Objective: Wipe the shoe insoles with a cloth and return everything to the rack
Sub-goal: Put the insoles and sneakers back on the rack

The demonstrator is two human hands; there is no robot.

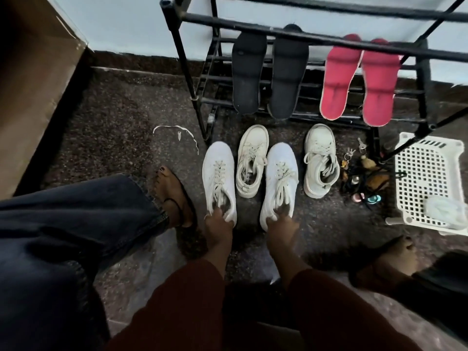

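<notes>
White sneakers (219,178) gripped, left hand (218,225), right hand (279,228), rack (304,36) ahead

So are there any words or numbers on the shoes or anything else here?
None can be read.
White sneakers: no visible logo or writing.
Red insoles: faint marks, too blurred to read.
Black insoles: plain.
White basket: no label visible.

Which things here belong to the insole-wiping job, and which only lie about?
Job: white sneakers in left hand and right hand; cream shoes; black insoles; red insoles; rack.
Lying about: keys; white basket; loose lace.
</notes>
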